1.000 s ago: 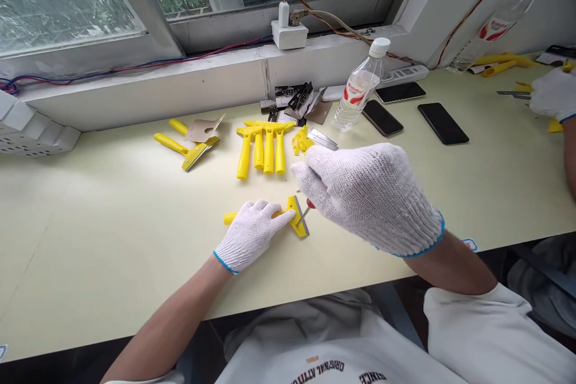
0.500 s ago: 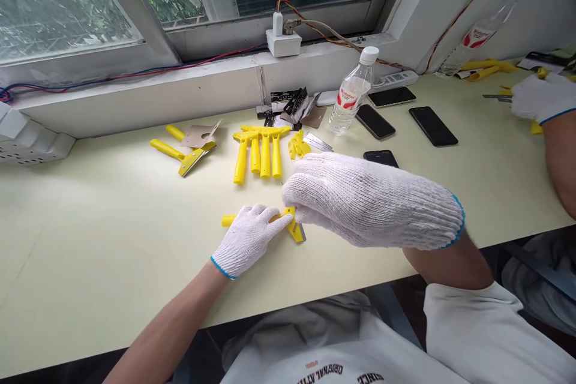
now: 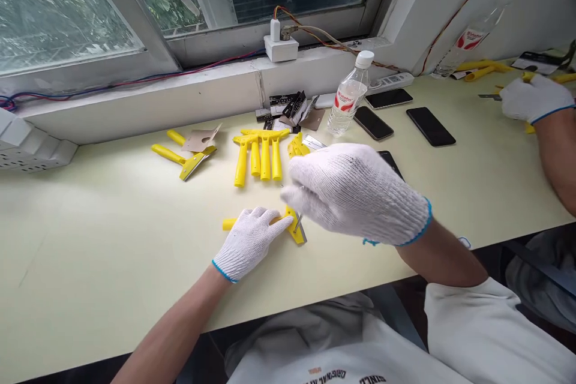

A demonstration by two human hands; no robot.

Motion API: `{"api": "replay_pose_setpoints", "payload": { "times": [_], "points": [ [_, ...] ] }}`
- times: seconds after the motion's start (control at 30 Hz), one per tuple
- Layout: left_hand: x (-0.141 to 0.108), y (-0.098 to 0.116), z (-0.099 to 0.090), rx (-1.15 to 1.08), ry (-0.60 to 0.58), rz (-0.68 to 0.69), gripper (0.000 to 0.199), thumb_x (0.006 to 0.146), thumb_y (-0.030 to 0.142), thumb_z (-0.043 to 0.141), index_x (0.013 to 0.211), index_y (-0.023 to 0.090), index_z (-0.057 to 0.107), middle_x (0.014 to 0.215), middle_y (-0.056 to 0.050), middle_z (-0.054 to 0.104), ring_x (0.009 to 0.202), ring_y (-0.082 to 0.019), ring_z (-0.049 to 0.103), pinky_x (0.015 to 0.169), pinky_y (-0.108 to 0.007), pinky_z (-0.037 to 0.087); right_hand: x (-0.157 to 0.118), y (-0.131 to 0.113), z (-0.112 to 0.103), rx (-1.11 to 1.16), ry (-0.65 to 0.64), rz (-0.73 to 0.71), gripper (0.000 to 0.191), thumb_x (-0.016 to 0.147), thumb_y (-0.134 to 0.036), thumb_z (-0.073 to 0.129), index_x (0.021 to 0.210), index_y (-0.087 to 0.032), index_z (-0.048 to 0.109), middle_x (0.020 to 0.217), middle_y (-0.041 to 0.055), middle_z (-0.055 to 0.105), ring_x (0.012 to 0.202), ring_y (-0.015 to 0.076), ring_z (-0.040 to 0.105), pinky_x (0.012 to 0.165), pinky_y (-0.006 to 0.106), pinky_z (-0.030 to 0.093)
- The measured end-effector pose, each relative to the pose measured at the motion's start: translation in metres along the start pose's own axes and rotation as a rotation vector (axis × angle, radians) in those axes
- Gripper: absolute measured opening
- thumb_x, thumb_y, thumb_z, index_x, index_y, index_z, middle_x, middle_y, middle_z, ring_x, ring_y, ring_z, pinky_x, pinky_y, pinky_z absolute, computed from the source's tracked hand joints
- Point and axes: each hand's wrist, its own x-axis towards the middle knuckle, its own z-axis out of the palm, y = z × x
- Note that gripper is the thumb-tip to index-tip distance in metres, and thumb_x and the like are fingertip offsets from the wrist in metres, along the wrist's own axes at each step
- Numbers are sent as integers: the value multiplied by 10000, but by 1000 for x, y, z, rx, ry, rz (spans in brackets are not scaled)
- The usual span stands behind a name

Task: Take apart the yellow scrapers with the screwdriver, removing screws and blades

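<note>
"Fingers?"

"The left hand's [image 3: 249,244] gloved fingers [image 3: 270,220] lie closed over a yellow scraper [image 3: 294,226]; the right hand [image 3: 355,192] pinches a screwdriver [image 3: 297,223] at the scraper's head (its handle is hidden by the glove)."

"And the scraper?"

"Under the left palm, on the cream table [image 3: 112,240]. At 12 o'clock, more scraper handles [image 3: 265,159]; at 2 o'clock, a co-worker's gloved hand [image 3: 533,99]."

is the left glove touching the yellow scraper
Touching. The head view shows the left hand resting over the yellow scraper, fingers covering its handle.
</note>
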Motion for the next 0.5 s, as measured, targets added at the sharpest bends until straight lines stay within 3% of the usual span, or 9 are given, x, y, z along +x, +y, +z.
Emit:
{"api": "replay_pose_setpoints", "payload": {
  "times": [0.07, 0.13, 0.27, 0.37, 0.5],
  "points": [
    [1, 1, -3, 30, -29, 7, 652, 994, 15, 506, 1545, 357, 580, 1327, -82, 707, 1080, -284, 632, 864, -459, 509, -1, 2, 3, -140, 16, 95, 331, 1084, -317, 474, 823, -180, 625, 652, 34, 559, 598, 166, 397, 617, 342, 212],
    [1, 2, -4, 51, -47, 6, 637, 1008, 21, 494, 1550, 347, 574, 1351, -83, 702, 1093, -285, 629, 862, -458, 503, -3, 9, 5, -125, -11, 21, 308, 1097, -285, 460, 880, -169, 646, 702, 41, 592, 616, 169, 428, 624, 336, 246],
    [1, 2, -4, 55, -54, 7, 630, 1023, 29, 472, 1559, 345, 565, 1373, -83, 697, 1103, -288, 624, 874, -462, 498, -8, 26, 4, 149, -24, -246, 216, 1110, -250, 484, 1019, -155, 656, 927, 74, 665, 798, 185, 548, 768, 325, 391],
    [0, 2, -4, 48, -46, 4, 645, 1025, 31, 472, 1572, 363, 552, 1362, -80, 698, 1082, -284, 624, 868, -453, 498, -10, 31, -8, 303, -136, -287, 165, 1087, -141, 493, 1071, -181, 653, 1045, 78, 673, 912, 186, 555, 841, 321, 409],
    [-1, 2, -1, 70, -11, -3, 679, 999, 17, 490, 1580, 364, 545, 1320, -99, 698, 1024, -283, 623, 831, -443, 496, -8, 27, -23, 471, -252, -404, 235, 1014, -54, 467, 1037, -192, 656, 1012, 71, 685, 950, 196, 550, 878, 331, 423]
  ]
}}
